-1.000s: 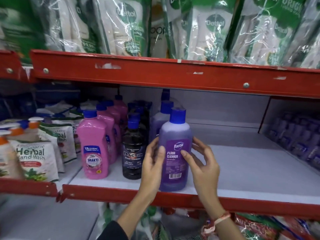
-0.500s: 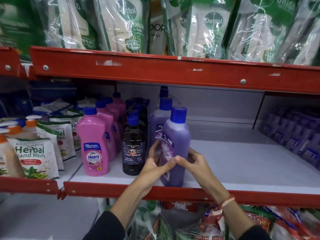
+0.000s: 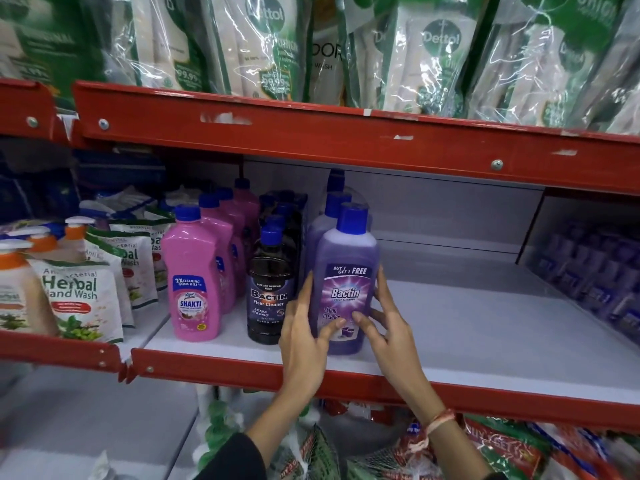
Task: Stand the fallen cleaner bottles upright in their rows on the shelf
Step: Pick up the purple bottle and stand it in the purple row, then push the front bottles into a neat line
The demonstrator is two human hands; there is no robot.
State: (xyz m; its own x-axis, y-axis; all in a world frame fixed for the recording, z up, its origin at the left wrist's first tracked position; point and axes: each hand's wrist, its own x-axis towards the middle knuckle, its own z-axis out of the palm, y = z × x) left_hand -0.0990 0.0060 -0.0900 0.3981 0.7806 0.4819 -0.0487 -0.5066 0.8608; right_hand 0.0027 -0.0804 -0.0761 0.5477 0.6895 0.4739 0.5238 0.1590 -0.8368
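A purple Bactin floor cleaner bottle (image 3: 346, 271) with a blue cap stands upright at the front of its row on the white shelf (image 3: 467, 327). My left hand (image 3: 304, 337) grips its left side, thumb across the lower label. My right hand (image 3: 388, 323) holds its right side, fingers spread on the label. More purple bottles (image 3: 327, 220) stand behind it. To the left stand a row of dark Bactin bottles (image 3: 272, 292) and a row of pink Shakti bottles (image 3: 192, 282), all upright.
Herbal hand wash pouches (image 3: 78, 296) and pump bottles (image 3: 14, 271) fill the shelf section at left. Dettol refill packs (image 3: 433, 53) hang over the red upper shelf edge (image 3: 346, 140). Blurred purple bottles (image 3: 595, 271) sit at far right. Packets lie below the shelf.
The purple bottle has been turned so that its front label faces me. Both hands have shifted around it and stay on its sides.
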